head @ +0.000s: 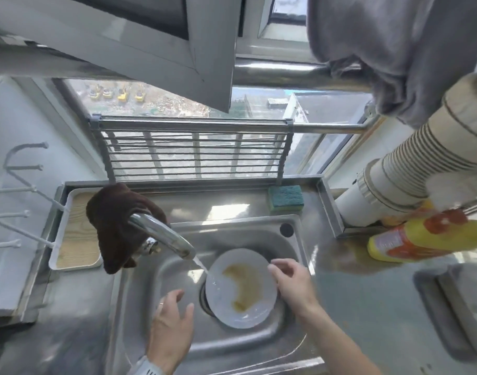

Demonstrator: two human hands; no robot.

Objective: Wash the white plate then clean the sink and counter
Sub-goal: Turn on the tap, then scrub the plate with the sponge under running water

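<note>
A white plate (255,309) with a brown crescent-shaped stain lies in the steel sink (156,280), over the drain. Water runs from the chrome tap (164,235) onto the plate's left edge. My right hand (292,282) rests at the plate's right rim, fingers spread and touching or just above it; whether it grips the rim is unclear. My left hand (171,318) hovers open over the sink basin, left of the plate and apart from it. A green and yellow sponge (286,198) sits on the ledge behind the sink.
A brown cloth (115,223) hangs over the tap's base. A wooden tray (76,231) lies on the left counter. A yellow detergent bottle (421,240) lies on the right counter beside a brownish spill (348,259). A wire rack (194,152) stands behind the sink.
</note>
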